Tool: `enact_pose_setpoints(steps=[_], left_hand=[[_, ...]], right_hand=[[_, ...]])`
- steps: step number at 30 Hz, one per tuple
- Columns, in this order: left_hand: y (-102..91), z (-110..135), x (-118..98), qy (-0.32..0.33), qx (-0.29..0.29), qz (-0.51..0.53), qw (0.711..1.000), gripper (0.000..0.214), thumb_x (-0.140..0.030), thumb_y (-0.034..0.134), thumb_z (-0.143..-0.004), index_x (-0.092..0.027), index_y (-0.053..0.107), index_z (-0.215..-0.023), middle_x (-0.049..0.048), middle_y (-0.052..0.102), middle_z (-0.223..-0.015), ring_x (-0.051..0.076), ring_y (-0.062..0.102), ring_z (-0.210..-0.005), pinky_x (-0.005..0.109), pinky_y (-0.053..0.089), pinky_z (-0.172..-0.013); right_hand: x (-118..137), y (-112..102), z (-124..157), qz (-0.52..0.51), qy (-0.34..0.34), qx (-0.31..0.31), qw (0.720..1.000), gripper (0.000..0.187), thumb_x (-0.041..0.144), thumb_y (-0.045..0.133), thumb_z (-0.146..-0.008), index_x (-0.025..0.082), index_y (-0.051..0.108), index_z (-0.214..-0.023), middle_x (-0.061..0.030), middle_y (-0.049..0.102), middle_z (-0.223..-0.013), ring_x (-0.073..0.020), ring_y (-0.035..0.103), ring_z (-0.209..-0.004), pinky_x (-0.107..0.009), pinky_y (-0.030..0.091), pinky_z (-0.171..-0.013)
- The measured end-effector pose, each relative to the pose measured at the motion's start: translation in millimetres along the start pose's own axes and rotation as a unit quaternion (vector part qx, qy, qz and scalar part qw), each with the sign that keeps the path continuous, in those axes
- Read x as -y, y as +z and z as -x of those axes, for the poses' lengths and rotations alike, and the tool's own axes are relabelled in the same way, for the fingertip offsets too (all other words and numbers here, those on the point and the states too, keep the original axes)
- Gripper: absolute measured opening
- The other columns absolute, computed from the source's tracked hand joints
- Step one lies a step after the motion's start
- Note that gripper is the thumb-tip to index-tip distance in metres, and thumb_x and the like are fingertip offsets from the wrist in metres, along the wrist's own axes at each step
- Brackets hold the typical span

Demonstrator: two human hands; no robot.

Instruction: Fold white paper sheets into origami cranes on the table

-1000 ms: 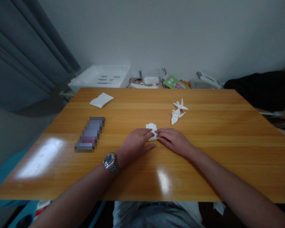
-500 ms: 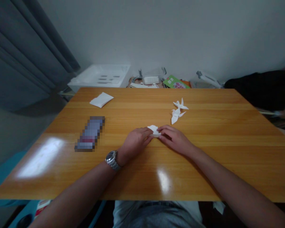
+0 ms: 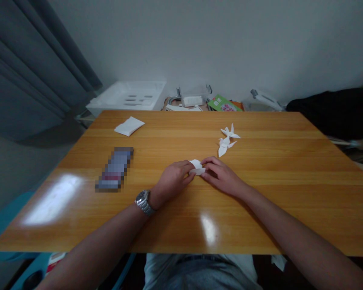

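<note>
A small white folded paper [image 3: 196, 166] sits near the middle of the wooden table [image 3: 260, 201]. My left hand [image 3: 172, 180], with a metal watch on its wrist, pinches the paper's left side. From the right, my right hand [image 3: 222, 177] pinches the other side with curled fingers. Both hands rest low on the tabletop and hide the paper's lower part. Two finished white paper cranes [image 3: 226, 141] lie just beyond my right hand.
A stack of white paper sheets [image 3: 129, 126] lies at the far left of the table. A blurred dark flat object [image 3: 115, 169] lies left of my hands. Behind the table stand a white tray [image 3: 128, 96], clutter and a dark cloth [image 3: 329, 110].
The paper has been folded smaller: a second ago it lay flatter under my fingertips. Both hands closed in on it and now pinch it from each side.
</note>
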State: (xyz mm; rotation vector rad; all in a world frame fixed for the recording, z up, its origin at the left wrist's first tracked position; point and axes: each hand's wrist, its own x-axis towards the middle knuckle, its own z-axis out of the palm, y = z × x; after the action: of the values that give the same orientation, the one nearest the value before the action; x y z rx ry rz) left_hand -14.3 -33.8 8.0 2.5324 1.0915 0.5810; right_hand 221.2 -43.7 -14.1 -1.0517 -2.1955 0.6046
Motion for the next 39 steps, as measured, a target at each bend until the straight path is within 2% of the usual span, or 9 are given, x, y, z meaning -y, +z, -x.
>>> enact_pose_setpoints(steps=[4, 7, 14, 17, 20, 25, 31, 39], left_hand=[[0.3, 0, 0, 0.0, 0.002, 0.003, 1.0, 0.019, -0.025, 0.055, -0.101, -0.016, 0.069, -0.109, 0.0088, 0.072, -0.108, 0.022, 0.068, -0.098, 0.034, 0.054, -0.089], [0.7, 0, 0, 0.001, -0.001, 0.012, 1.0, 0.017, -0.024, 0.056, -0.1, -0.017, 0.069, -0.108, 0.0087, 0.072, -0.108, 0.022, 0.068, -0.098, 0.034, 0.054, -0.09], [4.8, -1, 0, -0.012, -0.036, 0.047, 0.998, 0.02, -0.026, 0.057, -0.1, -0.019, 0.064, -0.117, 0.0074, 0.069, -0.113, 0.021, 0.066, -0.103, 0.035, 0.054, -0.092], [8.0, -3, 2, -0.013, -0.054, 0.018, 0.998, 0.026, -0.028, 0.061, -0.098, -0.019, 0.063, -0.123, 0.0089, 0.066, -0.121, 0.024, 0.062, -0.112, 0.039, 0.051, -0.101], [9.2, -4, 3, -0.022, -0.052, -0.021, 0.998, 0.029, -0.03, 0.062, -0.098, -0.018, 0.064, -0.125, 0.0095, 0.066, -0.123, 0.026, 0.06, -0.113, 0.043, 0.049, -0.102], [8.0, -5, 2, -0.033, -0.035, -0.042, 0.998, 0.03, -0.032, 0.062, -0.098, -0.019, 0.066, -0.125, 0.0093, 0.065, -0.118, 0.025, 0.06, -0.108, 0.043, 0.05, -0.098], [12.3, -4, 6, -0.044, -0.042, -0.045, 0.997, 0.04, -0.035, 0.064, -0.097, -0.016, 0.062, -0.132, 0.0109, 0.062, -0.116, 0.027, 0.057, -0.108, 0.043, 0.049, -0.099], [14.2, -4, 7, -0.045, -0.051, -0.003, 0.998, 0.029, -0.029, 0.069, -0.093, -0.017, 0.063, -0.12, 0.0097, 0.062, -0.115, 0.026, 0.057, -0.108, 0.043, 0.048, -0.098]], right_hand=[[-1, 1, 0, -0.005, 0.003, 0.004, 1.0, 0.017, 0.028, 0.06, -0.099, 0.021, 0.068, -0.111, -0.0118, 0.061, -0.122, -0.0245, 0.061, -0.115, -0.043, 0.052, -0.101], [-2, 2, 0, -0.005, 0.005, 0.004, 1.0, 0.016, 0.028, 0.06, -0.099, 0.021, 0.069, -0.11, -0.0118, 0.06, -0.123, -0.0252, 0.06, -0.115, -0.044, 0.053, -0.101], [-3, 2, -1, -0.001, 0.011, 0.013, 1.0, 0.009, 0.027, 0.063, -0.097, 0.022, 0.07, -0.097, -0.011, 0.059, -0.121, -0.0255, 0.06, -0.114, -0.045, 0.053, -0.101], [-3, 4, 0, -0.002, 0.018, 0.008, 1.0, 0.01, 0.026, 0.064, -0.096, 0.021, 0.067, -0.088, -0.0111, 0.058, -0.122, -0.0255, 0.06, -0.115, -0.046, 0.052, -0.101], [-2, 6, 0, -0.004, 0.025, -0.01, 1.0, 0.012, 0.025, 0.066, -0.094, 0.021, 0.063, -0.083, -0.0109, 0.058, -0.123, -0.0258, 0.059, -0.116, -0.046, 0.051, -0.102], [1, 6, 0, 0.001, 0.041, -0.026, 0.999, 0.01, 0.027, 0.071, -0.089, 0.023, 0.063, -0.09, -0.0102, 0.059, -0.119, -0.0268, 0.059, -0.116, -0.047, 0.05, -0.103], [2, 7, 0, 0.005, 0.066, -0.047, 0.997, 0.011, 0.03, 0.069, -0.091, 0.022, 0.064, -0.096, -0.0105, 0.059, -0.119, -0.0268, 0.057, -0.118, -0.046, 0.048, -0.105], [-2, 11, 0, 0.015, 0.067, -0.056, 0.996, 0.019, 0.03, 0.072, -0.088, 0.022, 0.066, -0.104, -0.011, 0.059, -0.12, -0.0277, 0.057, -0.12, -0.046, 0.046, -0.107]])
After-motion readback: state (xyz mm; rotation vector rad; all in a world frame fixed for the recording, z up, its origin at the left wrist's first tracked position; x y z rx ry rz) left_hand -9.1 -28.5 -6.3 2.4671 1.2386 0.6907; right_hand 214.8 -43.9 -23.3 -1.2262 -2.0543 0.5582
